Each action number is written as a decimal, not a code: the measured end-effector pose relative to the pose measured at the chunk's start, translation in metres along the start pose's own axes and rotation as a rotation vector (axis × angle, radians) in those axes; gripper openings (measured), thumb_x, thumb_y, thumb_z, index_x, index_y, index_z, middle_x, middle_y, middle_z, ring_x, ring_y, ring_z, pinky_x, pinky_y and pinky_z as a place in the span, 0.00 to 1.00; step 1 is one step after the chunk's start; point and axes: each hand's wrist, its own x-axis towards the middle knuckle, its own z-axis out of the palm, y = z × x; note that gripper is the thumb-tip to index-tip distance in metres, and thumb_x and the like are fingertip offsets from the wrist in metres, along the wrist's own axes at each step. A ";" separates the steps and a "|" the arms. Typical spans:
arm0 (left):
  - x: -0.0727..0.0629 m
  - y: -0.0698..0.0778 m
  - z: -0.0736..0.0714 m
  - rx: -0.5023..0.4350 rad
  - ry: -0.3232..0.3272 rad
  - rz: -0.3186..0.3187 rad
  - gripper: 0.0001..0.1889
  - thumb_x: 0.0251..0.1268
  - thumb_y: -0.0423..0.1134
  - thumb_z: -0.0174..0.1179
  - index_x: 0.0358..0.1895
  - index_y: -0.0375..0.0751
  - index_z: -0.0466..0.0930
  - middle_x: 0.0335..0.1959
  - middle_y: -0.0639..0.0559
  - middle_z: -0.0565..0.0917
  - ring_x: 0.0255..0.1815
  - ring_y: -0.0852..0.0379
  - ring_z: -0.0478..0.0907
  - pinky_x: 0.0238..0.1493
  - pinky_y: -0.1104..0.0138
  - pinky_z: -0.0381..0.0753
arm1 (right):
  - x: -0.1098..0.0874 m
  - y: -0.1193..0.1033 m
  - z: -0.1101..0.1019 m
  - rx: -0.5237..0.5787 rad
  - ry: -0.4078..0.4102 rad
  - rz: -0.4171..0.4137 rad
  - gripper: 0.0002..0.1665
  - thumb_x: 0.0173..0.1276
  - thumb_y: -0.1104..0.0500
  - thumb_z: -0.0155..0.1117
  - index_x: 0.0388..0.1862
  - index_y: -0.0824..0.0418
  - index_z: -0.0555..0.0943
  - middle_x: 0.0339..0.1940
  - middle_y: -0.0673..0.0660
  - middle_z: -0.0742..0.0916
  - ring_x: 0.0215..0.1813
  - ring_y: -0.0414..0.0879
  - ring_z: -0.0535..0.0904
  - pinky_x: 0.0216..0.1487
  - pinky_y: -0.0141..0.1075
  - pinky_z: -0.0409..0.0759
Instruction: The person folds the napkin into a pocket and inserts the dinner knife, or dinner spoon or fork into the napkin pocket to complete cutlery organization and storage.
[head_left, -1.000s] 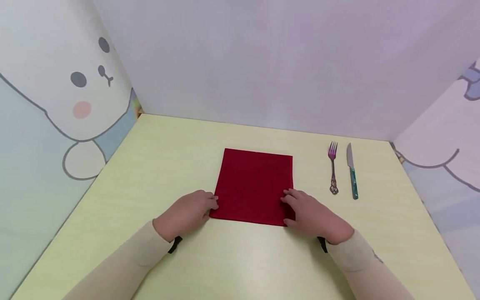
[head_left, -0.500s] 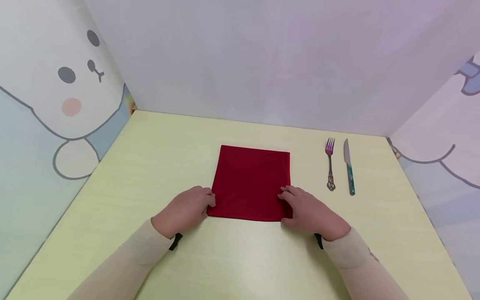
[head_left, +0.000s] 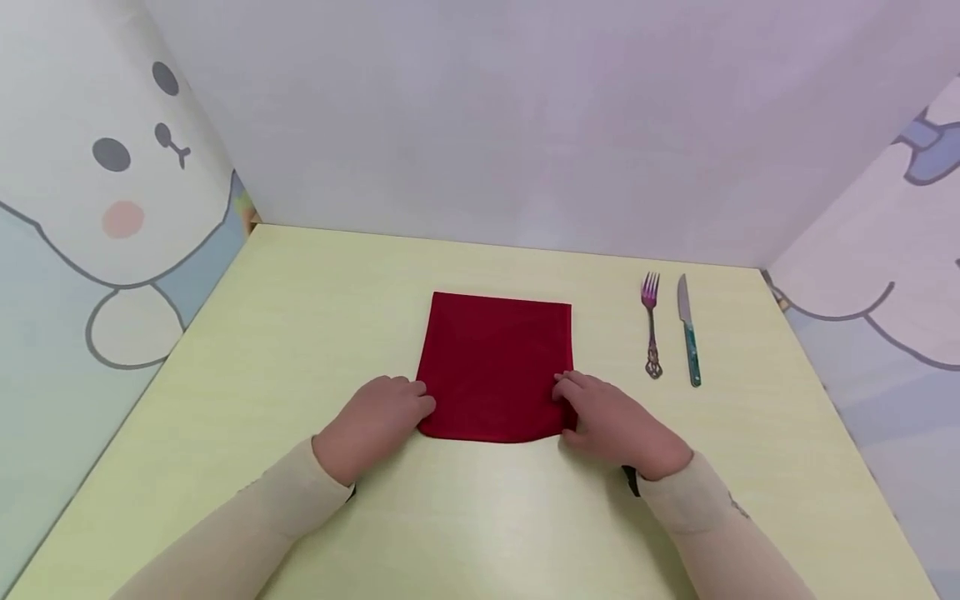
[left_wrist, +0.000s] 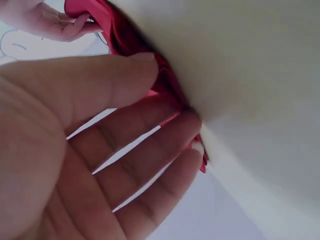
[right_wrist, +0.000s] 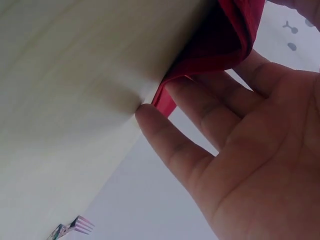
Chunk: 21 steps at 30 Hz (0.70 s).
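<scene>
- A dark red cloth (head_left: 495, 367), folded into a flat rectangle, lies on the yellow-green bench (head_left: 300, 333) between the two hands, its near edge bowed slightly.
- The left hand (head_left: 375, 421) rests at the cloth's near left corner, fingers (left_wrist: 165, 135) gently bent, tips touching the fabric edge; thumb and fingers pinch the edge.
- The right hand (head_left: 611, 421) mirrors it at the near right corner, fingertips (right_wrist: 150, 117) under the lifted edge.
- A fork (head_left: 651, 325) and knife (head_left: 688, 329) lie beyond the right hand, further right.
</scene>
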 end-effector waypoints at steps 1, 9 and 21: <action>0.000 0.000 -0.001 -0.001 -0.007 0.002 0.17 0.50 0.23 0.69 0.23 0.48 0.72 0.21 0.58 0.67 0.21 0.59 0.65 0.27 0.69 0.68 | 0.000 -0.001 0.000 0.001 -0.002 0.001 0.24 0.62 0.60 0.76 0.56 0.64 0.80 0.69 0.65 0.79 0.68 0.61 0.76 0.65 0.51 0.78; 0.002 -0.018 -0.010 -0.431 -0.125 -0.174 0.09 0.66 0.27 0.57 0.35 0.48 0.79 0.30 0.63 0.79 0.30 0.63 0.75 0.37 0.67 0.78 | -0.001 -0.006 0.001 0.038 -0.026 0.042 0.31 0.57 0.46 0.82 0.53 0.59 0.81 0.72 0.63 0.76 0.70 0.62 0.74 0.65 0.50 0.78; 0.010 -0.046 -0.003 -0.831 -0.114 -0.272 0.15 0.68 0.25 0.58 0.48 0.48 0.86 0.43 0.61 0.86 0.45 0.59 0.82 0.47 0.62 0.82 | 0.002 -0.001 -0.005 0.025 -0.069 0.040 0.24 0.61 0.51 0.80 0.51 0.59 0.81 0.72 0.61 0.76 0.69 0.60 0.75 0.66 0.49 0.77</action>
